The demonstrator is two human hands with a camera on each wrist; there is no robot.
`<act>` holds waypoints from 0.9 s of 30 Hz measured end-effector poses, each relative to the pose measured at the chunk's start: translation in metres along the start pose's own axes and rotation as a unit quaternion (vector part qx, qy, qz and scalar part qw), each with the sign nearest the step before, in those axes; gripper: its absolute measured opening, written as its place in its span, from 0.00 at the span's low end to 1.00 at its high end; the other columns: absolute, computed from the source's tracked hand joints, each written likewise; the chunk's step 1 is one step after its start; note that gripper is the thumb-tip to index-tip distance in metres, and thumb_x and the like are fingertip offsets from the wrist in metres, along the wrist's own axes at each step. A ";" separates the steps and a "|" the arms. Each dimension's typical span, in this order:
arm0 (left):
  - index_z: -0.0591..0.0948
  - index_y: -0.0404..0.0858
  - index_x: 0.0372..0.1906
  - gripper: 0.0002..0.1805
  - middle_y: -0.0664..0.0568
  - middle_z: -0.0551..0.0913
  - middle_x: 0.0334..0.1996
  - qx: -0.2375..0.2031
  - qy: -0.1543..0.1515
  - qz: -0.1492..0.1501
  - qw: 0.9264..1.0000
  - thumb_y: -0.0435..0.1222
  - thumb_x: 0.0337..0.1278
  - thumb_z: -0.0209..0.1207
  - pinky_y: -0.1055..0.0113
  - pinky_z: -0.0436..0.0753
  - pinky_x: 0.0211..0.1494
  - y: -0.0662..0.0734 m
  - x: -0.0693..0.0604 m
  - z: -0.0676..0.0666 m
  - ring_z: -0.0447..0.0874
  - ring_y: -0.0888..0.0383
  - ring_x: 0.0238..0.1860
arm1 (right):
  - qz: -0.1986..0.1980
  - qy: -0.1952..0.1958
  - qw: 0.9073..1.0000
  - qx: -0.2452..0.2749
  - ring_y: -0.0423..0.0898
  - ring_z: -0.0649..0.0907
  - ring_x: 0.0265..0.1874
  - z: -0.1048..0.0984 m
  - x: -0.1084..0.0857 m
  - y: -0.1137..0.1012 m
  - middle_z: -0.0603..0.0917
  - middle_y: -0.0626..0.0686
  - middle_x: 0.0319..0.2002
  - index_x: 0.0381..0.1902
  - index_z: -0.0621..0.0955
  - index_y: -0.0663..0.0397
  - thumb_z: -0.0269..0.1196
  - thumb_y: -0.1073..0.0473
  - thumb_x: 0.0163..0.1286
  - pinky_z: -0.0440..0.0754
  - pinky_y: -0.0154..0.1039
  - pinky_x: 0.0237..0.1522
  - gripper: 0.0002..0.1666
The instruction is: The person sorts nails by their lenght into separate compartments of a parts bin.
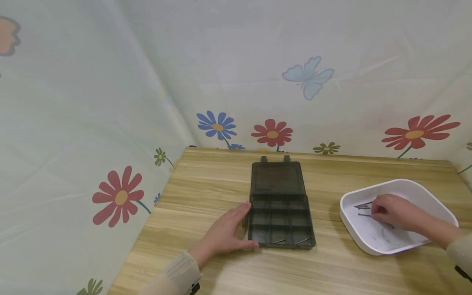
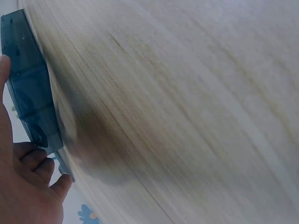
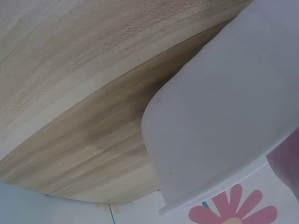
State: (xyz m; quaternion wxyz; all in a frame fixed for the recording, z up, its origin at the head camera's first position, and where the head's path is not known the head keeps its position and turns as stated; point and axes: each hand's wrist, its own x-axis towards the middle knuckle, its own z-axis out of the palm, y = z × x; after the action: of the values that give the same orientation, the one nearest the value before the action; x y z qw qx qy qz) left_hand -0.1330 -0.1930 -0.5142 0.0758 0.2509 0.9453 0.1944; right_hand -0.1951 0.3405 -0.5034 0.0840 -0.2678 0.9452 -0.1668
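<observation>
Inside tray (image 1: 402, 186), fasteners (image 1: 364, 215) (head view only), right fingers (image 1: 380, 203), hold unclear, left fingers (image 1: 239, 211) spread

The table (image 1: 206, 176) is pale yellowish brown with streaked wood grain running roughly along its far edge. Around its middle, the compartment box (image 1: 278, 179) is see-through smoky grey, reading teal-blue in the left wrist view. Toward the table's right edge, the tray (image 1: 359, 241) is plain white, its slim fasteners (image 1: 364, 206) dark grey and brownish. Beyond the far edge, the whitish backdrop (image 1: 221, 61) carries a pale blue butterfly (image 1: 309, 76), an orange-centred blue daisy (image 1: 217, 127), red daisies (image 1: 272, 134) and a small olive-green bloom (image 1: 326, 148). Both sleeves (image 1: 177, 274) are cream.
</observation>
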 end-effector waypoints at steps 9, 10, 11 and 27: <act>0.55 0.42 0.87 0.67 0.50 0.55 0.86 0.005 0.002 0.006 1.000 0.74 0.52 0.66 0.49 0.59 0.86 0.000 0.000 -0.001 0.53 0.52 0.85 | -0.068 0.028 0.996 -0.055 0.32 0.69 0.29 0.007 -0.003 -0.002 0.73 0.36 0.28 0.26 0.80 0.43 0.77 0.65 0.61 0.77 0.37 0.30 0.16; 0.55 0.42 0.87 0.67 0.50 0.55 0.86 0.006 0.002 0.007 1.000 0.75 0.52 0.66 0.49 0.59 0.86 0.000 0.000 0.000 0.53 0.52 0.85 | -0.075 0.035 0.995 -0.059 0.32 0.69 0.29 0.009 -0.003 -0.001 0.73 0.36 0.28 0.26 0.80 0.44 0.77 0.66 0.61 0.77 0.37 0.30 0.17; 0.55 0.42 0.87 0.67 0.50 0.55 0.86 0.007 0.001 0.007 1.000 0.75 0.52 0.66 0.49 0.59 0.86 0.000 0.000 0.000 0.54 0.51 0.85 | -0.078 0.040 0.994 -0.063 0.32 0.69 0.29 0.010 -0.004 -0.001 0.72 0.36 0.28 0.26 0.80 0.43 0.78 0.66 0.60 0.77 0.37 0.30 0.17; 0.55 0.42 0.87 0.67 0.50 0.55 0.86 0.007 -0.002 0.003 1.000 0.74 0.52 0.67 0.49 0.59 0.86 0.003 0.000 -0.003 0.54 0.51 0.85 | -0.023 0.058 0.997 -0.039 0.32 0.69 0.31 -0.003 -0.007 -0.009 0.74 0.37 0.29 0.31 0.80 0.45 0.76 0.64 0.64 0.75 0.36 0.31 0.14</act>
State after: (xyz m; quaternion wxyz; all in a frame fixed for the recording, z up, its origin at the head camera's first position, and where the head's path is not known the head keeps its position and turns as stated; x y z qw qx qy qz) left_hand -0.1324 -0.1918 -0.5108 0.0751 0.2543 0.9458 0.1873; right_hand -0.1855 0.3382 -0.4967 0.0145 -0.2826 0.9478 -0.1471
